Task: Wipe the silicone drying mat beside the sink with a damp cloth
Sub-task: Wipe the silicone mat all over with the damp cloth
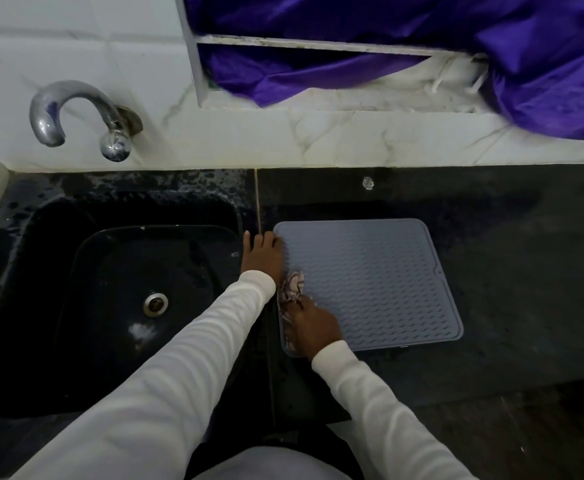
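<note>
A grey ribbed silicone mat (377,282) lies flat on the dark counter just right of the sink. My left hand (261,256) rests with straight fingers on the mat's far left corner and the counter beside it. My right hand (315,325) grips a patterned white and purple cloth (292,287) and presses it on the mat's left edge. Part of the cloth is hidden under that hand.
A black sink (121,299) with a metal drain (155,304) is on the left, and a chrome tap (76,116) juts from the white tiled wall above it. Purple fabric (422,46) hangs over a ledge at the back. The dark counter (512,271) stretches right.
</note>
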The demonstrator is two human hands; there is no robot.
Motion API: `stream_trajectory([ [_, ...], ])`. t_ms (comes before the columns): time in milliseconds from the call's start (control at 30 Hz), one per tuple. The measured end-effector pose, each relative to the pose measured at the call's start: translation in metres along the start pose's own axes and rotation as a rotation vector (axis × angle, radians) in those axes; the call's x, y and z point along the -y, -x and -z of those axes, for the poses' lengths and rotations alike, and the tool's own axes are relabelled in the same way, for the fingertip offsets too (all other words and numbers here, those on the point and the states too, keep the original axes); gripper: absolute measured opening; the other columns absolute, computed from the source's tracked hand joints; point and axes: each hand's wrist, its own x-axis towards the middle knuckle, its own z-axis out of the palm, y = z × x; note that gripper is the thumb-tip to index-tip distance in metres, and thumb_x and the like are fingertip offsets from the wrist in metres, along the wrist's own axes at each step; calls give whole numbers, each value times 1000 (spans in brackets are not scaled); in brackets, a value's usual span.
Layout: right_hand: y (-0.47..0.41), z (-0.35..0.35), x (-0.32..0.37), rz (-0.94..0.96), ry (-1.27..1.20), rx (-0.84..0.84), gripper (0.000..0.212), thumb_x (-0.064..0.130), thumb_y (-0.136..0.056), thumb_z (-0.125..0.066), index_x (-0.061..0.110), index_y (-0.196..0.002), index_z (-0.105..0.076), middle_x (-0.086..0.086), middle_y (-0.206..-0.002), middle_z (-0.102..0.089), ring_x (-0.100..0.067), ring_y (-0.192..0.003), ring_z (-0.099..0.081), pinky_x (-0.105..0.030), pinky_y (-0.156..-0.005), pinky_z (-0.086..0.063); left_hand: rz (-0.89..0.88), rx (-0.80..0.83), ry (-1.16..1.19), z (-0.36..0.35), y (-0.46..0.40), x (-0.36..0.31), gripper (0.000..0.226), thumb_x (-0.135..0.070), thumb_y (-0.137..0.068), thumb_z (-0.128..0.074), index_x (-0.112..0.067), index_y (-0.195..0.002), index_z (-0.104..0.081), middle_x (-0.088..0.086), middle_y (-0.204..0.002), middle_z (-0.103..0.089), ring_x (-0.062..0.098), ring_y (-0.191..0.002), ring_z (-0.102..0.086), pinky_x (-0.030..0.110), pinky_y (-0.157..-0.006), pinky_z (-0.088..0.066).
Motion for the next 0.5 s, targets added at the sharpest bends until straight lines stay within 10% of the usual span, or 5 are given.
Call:
stream_trajectory([
  [367, 36, 21, -41, 94, -138, 380, 38, 34, -87, -57, 35, -125, -61, -3, -127, -61, -28, -111, -59, -35, -91, -48, 13, -5, 4, -5, 9, -1, 68, -23, -88, -52, -13, -149, -26, 6, -141, -34, 31, -129, -34, 54, -119, -1],
  [500, 29, 51, -84, -98, -305, 150, 34, 34, -88, -58, 38, -121, -64, 8, -127, -61, -19, -114, -57, -31, -94, -46, 68, -84, 79, -18, 19, -12, 58, -27, -97, -37, -11, -151, -24, 7, -152, -29, 29, -137, -28, 50, -120, 2],
])
